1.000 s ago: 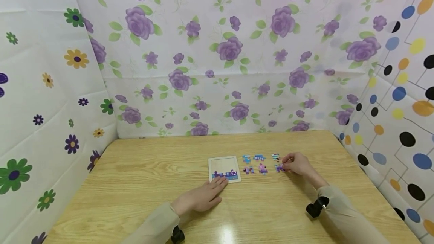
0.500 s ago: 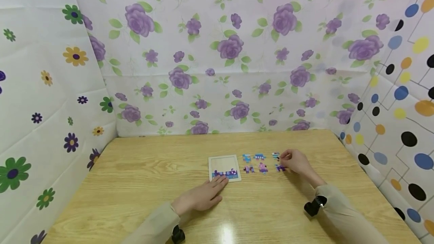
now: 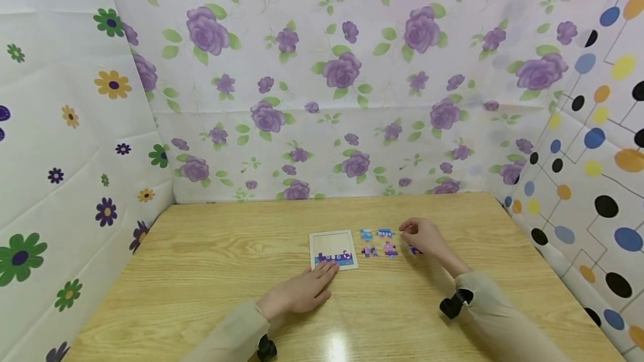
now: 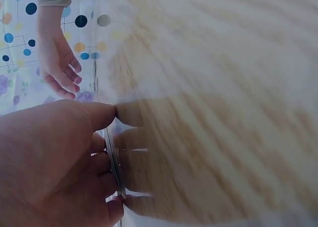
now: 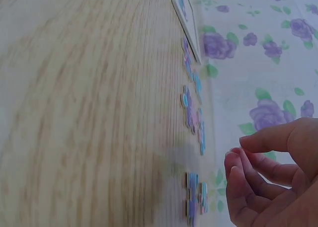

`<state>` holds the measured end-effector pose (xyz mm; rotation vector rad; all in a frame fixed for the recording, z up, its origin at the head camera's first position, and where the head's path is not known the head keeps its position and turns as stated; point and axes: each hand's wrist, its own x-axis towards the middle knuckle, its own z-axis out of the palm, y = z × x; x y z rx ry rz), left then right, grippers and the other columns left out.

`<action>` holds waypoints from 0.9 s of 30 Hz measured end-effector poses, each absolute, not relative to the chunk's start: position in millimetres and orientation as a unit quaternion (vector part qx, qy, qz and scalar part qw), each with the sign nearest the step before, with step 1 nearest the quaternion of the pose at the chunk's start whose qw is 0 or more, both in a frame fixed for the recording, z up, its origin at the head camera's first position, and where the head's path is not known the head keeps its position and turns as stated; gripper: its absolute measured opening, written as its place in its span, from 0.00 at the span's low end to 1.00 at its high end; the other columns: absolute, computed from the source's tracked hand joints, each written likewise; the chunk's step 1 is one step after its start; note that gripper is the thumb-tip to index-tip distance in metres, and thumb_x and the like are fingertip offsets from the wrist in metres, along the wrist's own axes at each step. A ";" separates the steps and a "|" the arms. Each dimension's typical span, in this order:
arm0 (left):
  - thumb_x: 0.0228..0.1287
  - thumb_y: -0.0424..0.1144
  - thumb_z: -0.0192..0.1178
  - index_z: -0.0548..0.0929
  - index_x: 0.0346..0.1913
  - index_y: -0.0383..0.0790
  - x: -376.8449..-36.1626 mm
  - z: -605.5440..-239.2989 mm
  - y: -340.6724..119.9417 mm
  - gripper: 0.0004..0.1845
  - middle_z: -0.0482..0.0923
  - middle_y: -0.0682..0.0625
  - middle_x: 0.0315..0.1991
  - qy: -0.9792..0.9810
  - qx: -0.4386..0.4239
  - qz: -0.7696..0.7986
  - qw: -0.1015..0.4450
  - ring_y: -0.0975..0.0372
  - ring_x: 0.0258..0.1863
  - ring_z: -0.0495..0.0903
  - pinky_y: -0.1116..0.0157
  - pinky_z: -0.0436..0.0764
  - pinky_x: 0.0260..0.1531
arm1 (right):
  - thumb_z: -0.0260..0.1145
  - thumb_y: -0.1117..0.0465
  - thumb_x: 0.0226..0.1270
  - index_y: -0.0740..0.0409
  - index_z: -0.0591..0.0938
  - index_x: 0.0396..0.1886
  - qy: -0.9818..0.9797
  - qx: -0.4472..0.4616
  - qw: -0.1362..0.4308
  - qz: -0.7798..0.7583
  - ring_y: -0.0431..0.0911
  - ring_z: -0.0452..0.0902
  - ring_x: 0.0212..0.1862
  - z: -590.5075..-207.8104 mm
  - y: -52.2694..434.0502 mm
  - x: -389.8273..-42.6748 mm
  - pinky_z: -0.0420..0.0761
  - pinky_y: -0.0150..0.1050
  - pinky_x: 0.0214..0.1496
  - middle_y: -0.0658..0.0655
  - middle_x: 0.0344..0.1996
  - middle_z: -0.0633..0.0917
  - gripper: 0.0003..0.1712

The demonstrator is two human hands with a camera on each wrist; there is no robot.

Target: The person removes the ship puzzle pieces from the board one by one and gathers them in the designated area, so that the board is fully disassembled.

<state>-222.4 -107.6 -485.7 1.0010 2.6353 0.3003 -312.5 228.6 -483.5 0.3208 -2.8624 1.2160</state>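
Note:
My left hand [image 3: 297, 290] lies with straight fingers on the near edge of a square white-rimmed puzzle tray [image 3: 354, 250]. Purple and blue puzzle pieces [image 3: 329, 260] fill the tray's near part. Over the rightmost loose pieces hovers my right hand [image 3: 425, 237], its fingers loosely bent. In the right wrist view its thumb and index fingertips come close together, with nothing visible between them. A purple puzzle piece [image 3: 415, 249] lies below that hand. Beside it on the table is a striped piece [image 5: 203, 197], hidden by the hand in the head view.
Between tray and right hand lie a blue piece [image 3: 365, 234], a blue piece with white squares [image 3: 385, 233], a purple-pink piece [image 3: 369, 251] and a pink piece [image 3: 389, 248]. The wooden table [image 3: 226, 239] meets a flowered cloth [image 3: 302, 144] at the back.
My right hand has moved left and slightly away from me, from the edge of the rightmost pieces to over the striped one. The left hand has stayed at the tray.

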 end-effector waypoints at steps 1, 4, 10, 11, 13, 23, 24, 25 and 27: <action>0.78 0.45 0.42 0.50 0.77 0.38 -222.3 -485.9 -107.3 0.31 0.47 0.43 0.78 0.919 0.349 0.103 0.152 0.50 0.77 0.47 0.47 0.55 0.73 | 0.62 0.64 0.66 0.64 0.83 0.44 -0.915 0.108 0.007 0.387 0.43 0.79 0.33 -483.7 226.6 -312.6 0.77 0.36 0.31 0.58 0.34 0.86 0.10; 0.78 0.45 0.41 0.50 0.77 0.38 -222.3 -486.4 -106.6 0.31 0.46 0.43 0.78 0.920 0.348 0.098 0.152 0.51 0.77 0.46 0.48 0.55 0.73 | 0.63 0.65 0.66 0.64 0.83 0.43 -0.913 0.124 0.002 0.390 0.43 0.79 0.33 -484.3 220.3 -313.4 0.77 0.36 0.31 0.58 0.34 0.86 0.09; 0.78 0.46 0.40 0.49 0.77 0.39 -222.9 -486.8 -105.5 0.31 0.45 0.44 0.78 0.922 0.345 0.087 0.152 0.52 0.78 0.46 0.48 0.56 0.73 | 0.63 0.64 0.67 0.61 0.84 0.41 -0.908 0.144 -0.021 0.394 0.43 0.79 0.34 -485.0 206.8 -314.5 0.78 0.35 0.34 0.55 0.32 0.85 0.07; 0.78 0.46 0.40 0.49 0.77 0.39 -223.0 -487.2 -105.2 0.31 0.45 0.44 0.78 0.922 0.345 0.085 0.153 0.52 0.78 0.46 0.48 0.56 0.73 | 0.64 0.63 0.67 0.61 0.84 0.40 -0.906 0.146 -0.026 0.396 0.43 0.79 0.34 -484.6 204.3 -314.4 0.78 0.35 0.34 0.54 0.32 0.85 0.07; 0.79 0.47 0.39 0.48 0.77 0.39 -222.8 -487.7 -104.6 0.31 0.44 0.44 0.78 0.923 0.345 0.082 0.153 0.52 0.78 0.45 0.49 0.55 0.74 | 0.63 0.64 0.66 0.61 0.84 0.40 -0.902 0.163 -0.032 0.399 0.43 0.80 0.34 -484.2 199.4 -314.8 0.78 0.34 0.34 0.54 0.33 0.85 0.07; 0.78 0.47 0.40 0.49 0.77 0.40 -222.9 -488.0 -103.2 0.31 0.46 0.45 0.78 0.926 0.337 0.073 0.152 0.53 0.78 0.46 0.49 0.56 0.74 | 0.66 0.65 0.64 0.58 0.83 0.42 -0.880 0.271 -0.074 0.384 0.39 0.77 0.33 -487.0 171.7 -313.2 0.78 0.31 0.32 0.52 0.34 0.84 0.07; 0.78 0.47 0.40 0.49 0.77 0.40 -223.0 -488.1 -103.1 0.31 0.46 0.45 0.78 0.927 0.336 0.072 0.151 0.53 0.78 0.46 0.49 0.56 0.74 | 0.67 0.65 0.64 0.59 0.83 0.42 -0.878 0.281 -0.073 0.381 0.39 0.77 0.33 -487.2 168.5 -312.8 0.79 0.31 0.32 0.52 0.34 0.84 0.08; 0.78 0.47 0.41 0.50 0.77 0.40 -222.9 -487.9 -103.1 0.31 0.46 0.45 0.78 0.927 0.335 0.072 0.151 0.53 0.78 0.47 0.49 0.56 0.73 | 0.67 0.65 0.63 0.59 0.83 0.42 -0.877 0.286 -0.076 0.379 0.39 0.77 0.33 -486.6 164.7 -312.0 0.79 0.31 0.32 0.52 0.33 0.84 0.08; 0.78 0.47 0.41 0.50 0.77 0.41 -222.8 -488.3 -103.2 0.31 0.46 0.46 0.78 0.928 0.334 0.071 0.151 0.54 0.78 0.47 0.49 0.57 0.73 | 0.68 0.65 0.61 0.59 0.83 0.42 -0.876 0.296 -0.079 0.373 0.37 0.77 0.33 -486.5 158.0 -311.1 0.79 0.30 0.34 0.52 0.33 0.85 0.09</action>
